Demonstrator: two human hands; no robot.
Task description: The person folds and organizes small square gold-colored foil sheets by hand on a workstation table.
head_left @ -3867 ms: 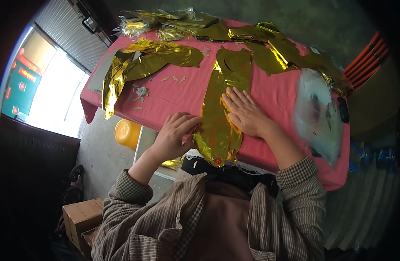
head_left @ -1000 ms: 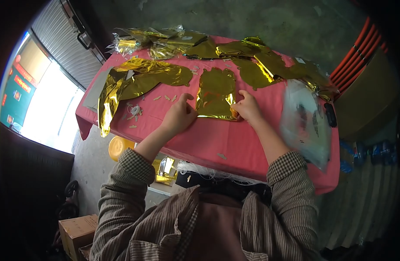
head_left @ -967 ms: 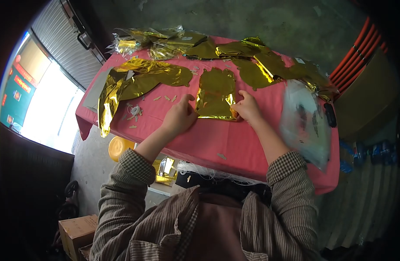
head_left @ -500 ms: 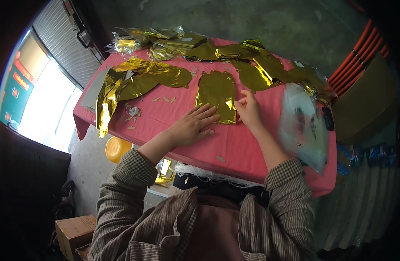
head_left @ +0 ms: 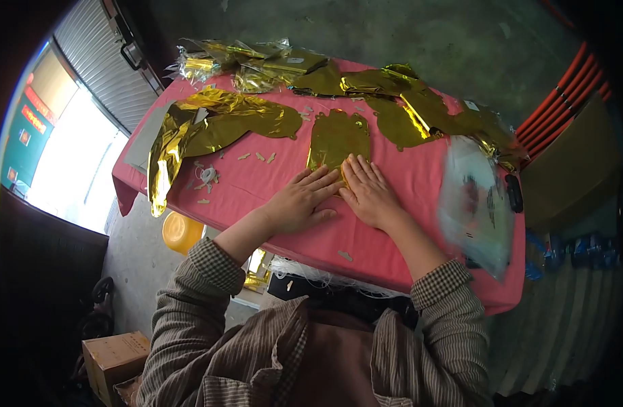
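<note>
A folded gold foil piece (head_left: 338, 139) lies flat on the pink tablecloth (head_left: 291, 234), in front of me. My left hand (head_left: 301, 200) rests palm down with its fingers over the foil's lower left part. On the lower right part lies my right hand (head_left: 370, 192), flat, fingers stretched out. Both hands cover the near edge of the foil, and their fingertips are close together. Neither hand grips anything.
Crumpled gold foil (head_left: 223, 122) spreads over the left side. More foil (head_left: 410, 102) and clear packets (head_left: 257, 64) line the far edge. Clear plastic bags (head_left: 477, 203) and a black object (head_left: 513, 193) are at right. A white spool (head_left: 207, 175) sits among small tabs.
My right hand has gone from a bent-finger pose at the foil's right edge to lying flat on its lower part. My left hand stays on the foil.
</note>
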